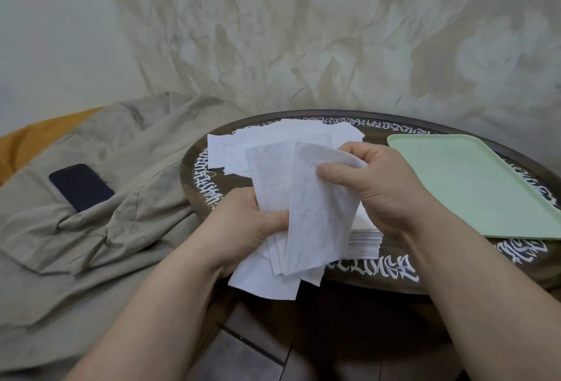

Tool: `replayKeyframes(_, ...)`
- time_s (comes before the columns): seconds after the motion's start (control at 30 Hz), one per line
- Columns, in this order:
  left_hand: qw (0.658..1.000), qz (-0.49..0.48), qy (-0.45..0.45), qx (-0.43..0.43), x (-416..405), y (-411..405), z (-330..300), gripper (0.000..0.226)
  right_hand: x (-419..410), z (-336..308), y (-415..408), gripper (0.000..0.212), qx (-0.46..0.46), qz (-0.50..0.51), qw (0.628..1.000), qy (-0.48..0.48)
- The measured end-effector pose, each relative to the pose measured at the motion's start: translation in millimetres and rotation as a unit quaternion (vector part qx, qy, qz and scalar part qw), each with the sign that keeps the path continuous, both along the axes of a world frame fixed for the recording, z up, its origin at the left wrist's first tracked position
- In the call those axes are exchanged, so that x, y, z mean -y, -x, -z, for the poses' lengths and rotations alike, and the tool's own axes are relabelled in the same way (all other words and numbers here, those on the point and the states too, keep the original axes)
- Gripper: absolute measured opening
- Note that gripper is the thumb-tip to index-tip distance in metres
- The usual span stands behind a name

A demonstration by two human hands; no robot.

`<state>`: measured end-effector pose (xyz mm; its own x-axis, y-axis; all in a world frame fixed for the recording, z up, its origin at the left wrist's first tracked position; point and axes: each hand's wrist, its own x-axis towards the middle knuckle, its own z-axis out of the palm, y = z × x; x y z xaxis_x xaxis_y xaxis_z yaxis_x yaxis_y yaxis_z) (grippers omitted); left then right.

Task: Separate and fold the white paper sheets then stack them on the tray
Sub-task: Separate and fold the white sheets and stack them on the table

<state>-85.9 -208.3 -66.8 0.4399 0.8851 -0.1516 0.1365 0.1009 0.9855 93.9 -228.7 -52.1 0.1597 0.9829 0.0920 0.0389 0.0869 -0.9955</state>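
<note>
My left hand (243,225) grips the lower part of a bundle of several white paper sheets (273,186) above the table's near edge. My right hand (373,186) pinches the top corner of the front sheet (318,213), peeling it away from the bundle. Loose white sheets (273,137) lie spread on the far side of the table. A neat stack of white sheets (364,242) sits on the table under my right wrist, partly hidden. The pale green tray (473,186) lies at the right with nothing on it.
The round dark table (379,274) has white lettering around its rim. A beige cloth (100,229) covers the surface to the left, with a dark phone (80,186) lying on it. A draped sheet hangs behind.
</note>
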Motion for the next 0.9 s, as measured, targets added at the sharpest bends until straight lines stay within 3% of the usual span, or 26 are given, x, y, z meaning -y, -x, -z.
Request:
replayKeyframes(0.07, 1.000, -0.001, 0.013, 0.007, -1, 0, -1, 0.036, -2, 1, 0, 0.017, 0.009, 0.023, 1.000, -0.009)
replayKeyframes(0.17, 0.998, 0.003, 0.049, 0.048, -3, 3, -1, 0.025, -6, 3, -3, 0.017, -0.021, 0.066, 0.998, -0.011)
replayKeyframes(0.23, 0.993, 0.000, 0.072, 0.092, -5, 4, -1, 0.018, -8, 4, -7, 0.030, -0.066, 0.080, 0.995, 0.001)
replayKeyframes(0.3, 0.987, -0.017, 0.091, 0.131, -7, 5, -1, 0.023, -8, 3, -10, 0.033, -0.129, 0.067, 0.989, 0.016)
replayKeyframes(0.4, 0.984, -0.040, 0.080, 0.153, -8, 3, 0, 0.034, -7, 2, -14, 0.021, -0.186, 0.007, 0.981, 0.047)
replayKeyframes(0.47, 0.985, -0.049, 0.068, 0.153, -8, 1, 0, 0.037, -7, 2, -18, 0.024, -0.195, -0.025, 0.979, 0.053)
replayKeyframes(0.6, 0.984, -0.053, 0.058, 0.160, -4, -4, 0, 0.023, -3, 2, -17, 0.031, -0.218, -0.087, 0.971, 0.053)
replayKeyframes(0.67, 0.981, -0.061, 0.062, 0.175, -4, -5, 1, 0.017, -2, 2, -16, 0.023, -0.219, -0.084, 0.971, 0.051)
replayKeyframes(0.9, 0.960, -0.035, 0.130, 0.246, -4, -9, 2, 0.029, -2, -1, -15, 0.013, -0.209, -0.014, 0.977, 0.039)
